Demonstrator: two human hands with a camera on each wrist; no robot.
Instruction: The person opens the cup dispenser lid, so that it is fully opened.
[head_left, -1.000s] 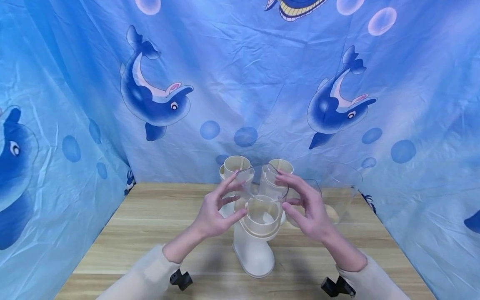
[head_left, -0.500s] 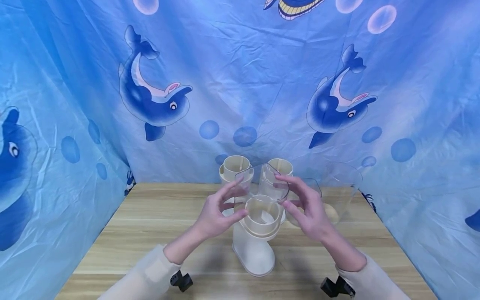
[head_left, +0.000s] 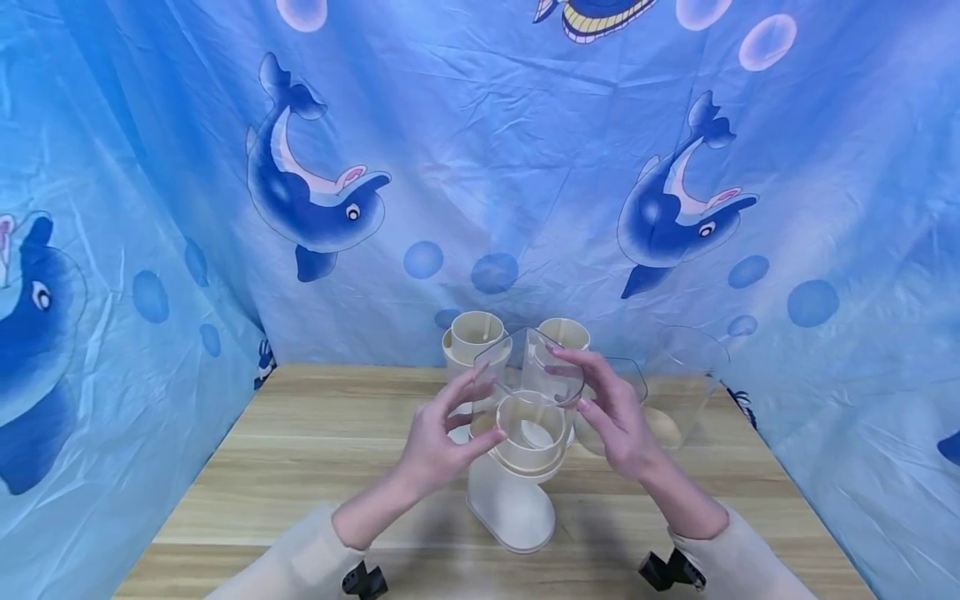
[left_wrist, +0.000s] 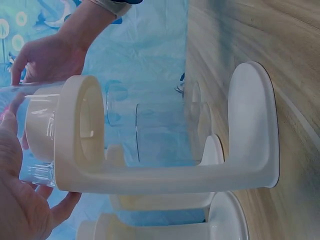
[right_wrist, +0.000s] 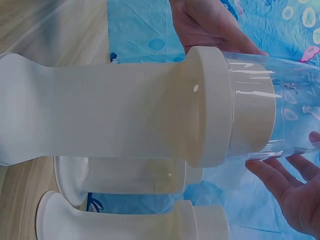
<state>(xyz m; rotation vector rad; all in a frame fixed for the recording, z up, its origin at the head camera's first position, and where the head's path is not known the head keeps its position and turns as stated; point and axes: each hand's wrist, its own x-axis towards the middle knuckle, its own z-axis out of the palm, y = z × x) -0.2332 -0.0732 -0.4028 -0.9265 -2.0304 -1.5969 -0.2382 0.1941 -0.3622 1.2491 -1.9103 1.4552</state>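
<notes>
A clear plastic canister (right_wrist: 295, 100) stands upright over the collar of the front white dispenser stand (head_left: 513, 512). Its lower end surrounds the cream inner ring (left_wrist: 41, 122) of that stand in both wrist views. In the head view, my left hand (head_left: 441, 437) holds the canister from the left, thumb toward me and fingers spread along the wall. On the opposite side my right hand (head_left: 621, 421) grips it, its fingers near the open top rim. The stand's foot rests flat on the wooden table (head_left: 322, 475).
Two more white stands with cream collars, one at the back left (head_left: 477, 329) and one at the back right (head_left: 564, 335), are behind the front one. To the right are other clear canisters (head_left: 686, 362), beside a round tan piece (head_left: 663, 427). A blue dolphin-print curtain (head_left: 495, 167) encloses the table.
The left fingers have slid slightly down the canister wall. The canister and stand keep their places, and the head view has shifted a little.
</notes>
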